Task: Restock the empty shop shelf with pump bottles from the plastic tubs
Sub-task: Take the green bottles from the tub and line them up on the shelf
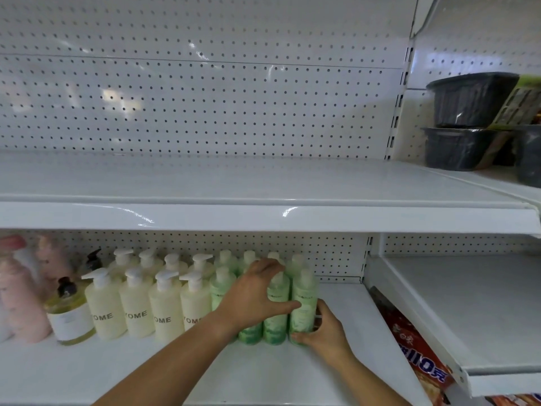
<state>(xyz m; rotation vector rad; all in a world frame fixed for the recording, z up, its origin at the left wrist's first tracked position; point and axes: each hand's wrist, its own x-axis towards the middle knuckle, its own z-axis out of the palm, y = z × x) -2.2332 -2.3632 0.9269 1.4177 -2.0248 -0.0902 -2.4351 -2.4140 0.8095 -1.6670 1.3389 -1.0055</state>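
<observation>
So the whole thing comes down to the green pump bottles, which stand upright in a tight block on the lower shelf, front row near its front edge and another row behind, toward the back panel. The left hand comes in from the front-left and lies over the front row, fingers bent over the bottle shoulders and thumb stretched right across the end bottle. The right hand is low on that end bottle's right side, its fingers wrapped round near the base. That bottle sits squeezed between the two hands, long axis straight up. My guess is they're squaring up the block against the cream bottles on its left. The bare stretch runs toward the shelf's right edge, so the right hand is nearer for the next bottle (no tubs in view, btw).
</observation>
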